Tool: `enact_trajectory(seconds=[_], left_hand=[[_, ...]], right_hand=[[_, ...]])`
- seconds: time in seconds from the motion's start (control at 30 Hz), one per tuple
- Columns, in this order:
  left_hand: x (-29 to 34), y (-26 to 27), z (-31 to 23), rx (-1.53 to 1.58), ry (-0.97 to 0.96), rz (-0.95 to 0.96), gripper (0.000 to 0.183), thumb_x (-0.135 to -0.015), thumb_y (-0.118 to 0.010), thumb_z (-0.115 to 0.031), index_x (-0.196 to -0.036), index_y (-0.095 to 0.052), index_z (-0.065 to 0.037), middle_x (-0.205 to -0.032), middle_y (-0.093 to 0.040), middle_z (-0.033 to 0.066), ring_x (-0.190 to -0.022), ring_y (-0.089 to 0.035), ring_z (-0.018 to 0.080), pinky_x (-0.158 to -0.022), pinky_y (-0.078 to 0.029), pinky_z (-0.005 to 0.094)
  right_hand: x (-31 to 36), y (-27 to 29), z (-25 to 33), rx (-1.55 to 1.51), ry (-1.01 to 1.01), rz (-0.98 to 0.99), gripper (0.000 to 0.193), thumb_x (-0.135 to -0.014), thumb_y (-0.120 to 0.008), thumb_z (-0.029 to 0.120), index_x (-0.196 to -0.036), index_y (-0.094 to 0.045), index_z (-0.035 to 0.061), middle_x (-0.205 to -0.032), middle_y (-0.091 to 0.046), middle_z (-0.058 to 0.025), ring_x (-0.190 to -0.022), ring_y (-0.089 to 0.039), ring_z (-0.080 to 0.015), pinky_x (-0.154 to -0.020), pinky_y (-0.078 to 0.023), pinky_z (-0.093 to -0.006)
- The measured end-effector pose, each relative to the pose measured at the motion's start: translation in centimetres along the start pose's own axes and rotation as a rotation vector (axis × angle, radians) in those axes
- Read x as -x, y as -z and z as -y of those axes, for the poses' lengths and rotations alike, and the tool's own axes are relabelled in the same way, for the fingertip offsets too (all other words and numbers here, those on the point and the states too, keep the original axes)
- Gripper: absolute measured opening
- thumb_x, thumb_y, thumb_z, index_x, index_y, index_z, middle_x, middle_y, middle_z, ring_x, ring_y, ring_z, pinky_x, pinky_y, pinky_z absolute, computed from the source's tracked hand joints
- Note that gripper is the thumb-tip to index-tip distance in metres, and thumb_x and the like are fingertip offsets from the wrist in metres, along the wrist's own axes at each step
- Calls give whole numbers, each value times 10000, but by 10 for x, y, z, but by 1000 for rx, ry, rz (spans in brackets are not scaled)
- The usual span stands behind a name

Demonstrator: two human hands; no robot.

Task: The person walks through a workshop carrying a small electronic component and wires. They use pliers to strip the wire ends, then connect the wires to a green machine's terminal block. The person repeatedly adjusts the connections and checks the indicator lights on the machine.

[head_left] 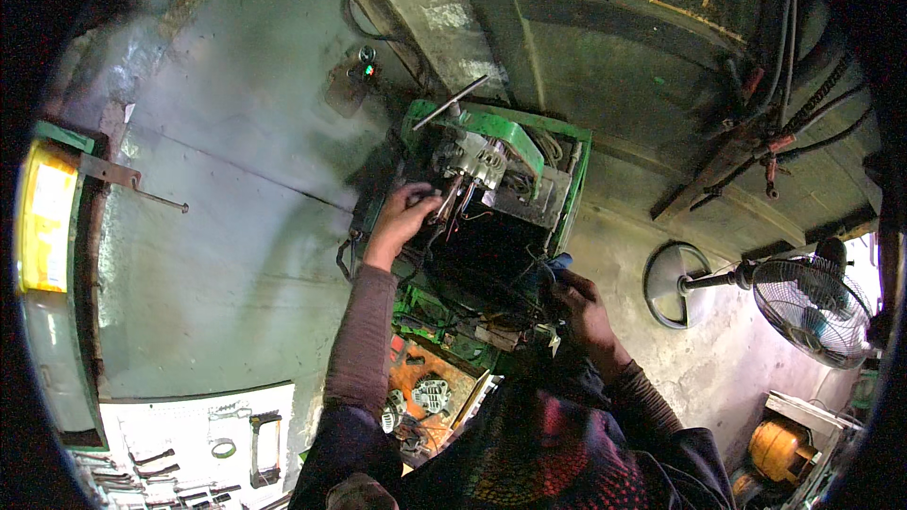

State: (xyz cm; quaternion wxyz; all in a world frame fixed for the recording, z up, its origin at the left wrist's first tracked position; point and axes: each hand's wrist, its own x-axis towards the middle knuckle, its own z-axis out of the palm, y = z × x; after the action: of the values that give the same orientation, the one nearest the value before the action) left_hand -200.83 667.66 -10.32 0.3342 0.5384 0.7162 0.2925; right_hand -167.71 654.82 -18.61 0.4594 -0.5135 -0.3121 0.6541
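Note:
In the middle stands a green-framed machine (pixel 567 198) with a T-shaped metal handle (pixel 452 102) on top. A grey ribbed metal part (pixel 477 161) sits in it, and copper-coloured wires (pixel 463 200) hang from its underside. My left hand (pixel 406 215) reaches the left side of these wires with its fingers curled together; whatever lies between the fingertips is too small to tell. Lower right, my right hand (pixel 583 302) is closed round a blue object (pixel 556 267) whose full shape is hidden. Below the metal part the machine's inside is very dark.
An orange surface (pixel 444 397) with metal rotor-like parts (pixel 432 395) lies just below the machine. A white tool board (pixel 203 434) hangs lower left. A fan (pixel 811 312) stands on the right, cables (pixel 789 123) hang upper right, and a yellow lit panel (pixel 49 217) is far left.

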Motion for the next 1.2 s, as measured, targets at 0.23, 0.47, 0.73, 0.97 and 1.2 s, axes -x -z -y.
enact_trajectory(seconds=[0.23, 0.47, 0.73, 0.97, 1.2], left_hand=[[116, -37, -17, 158, -47, -412, 186, -892, -729, -118, -1062, -690, -51, -790, -664, 26, -648, -558, 72, -618, -461, 257], [125, -65, -30, -165, -238, -459, 271, -883, -731, -194, -1120, -681, -73, -815, -676, 130, -676, -641, 238, -621, -507, 351], [71, -63, -66, -763, -204, -206, 297, -880, -693, -327, -1105, -709, -134, -819, -711, 173, -715, -681, 389, -637, -538, 493], [45, -45, -78, -582, -269, -345, 146, -823, -743, -266, -902, -762, -145, -669, -658, 183, -653, -670, 378, -582, -510, 453], [21, -34, -70, -341, -355, -475, 173, -840, -752, -210, -909, -761, -51, -807, -728, 168, -700, -714, 281, -661, -524, 364]], right_hand=[[-46, -10, 17, 263, 31, 102, 329, -966, -614, 220, -1169, -654, -36, -976, -704, -69, -868, -632, -151, -779, -496, -277], [-79, -22, 17, 291, 271, 215, 338, -943, -661, 277, -1123, -692, -8, -965, -698, -47, -829, -598, -139, -760, -479, -271], [-73, -39, 42, 258, 81, 218, 361, -910, -725, 347, -1064, -708, 21, -815, -620, 8, -652, -474, -80, -544, -366, -254], [-57, -27, 41, 173, 14, 163, 322, -893, -741, 332, -1043, -716, 48, -727, -563, 43, -598, -425, -59, -510, -319, -252], [-49, -21, 40, 115, 43, 229, 249, -905, -701, 250, -1045, -716, 45, -710, -569, 42, -578, -432, -57, -507, -332, -242]])
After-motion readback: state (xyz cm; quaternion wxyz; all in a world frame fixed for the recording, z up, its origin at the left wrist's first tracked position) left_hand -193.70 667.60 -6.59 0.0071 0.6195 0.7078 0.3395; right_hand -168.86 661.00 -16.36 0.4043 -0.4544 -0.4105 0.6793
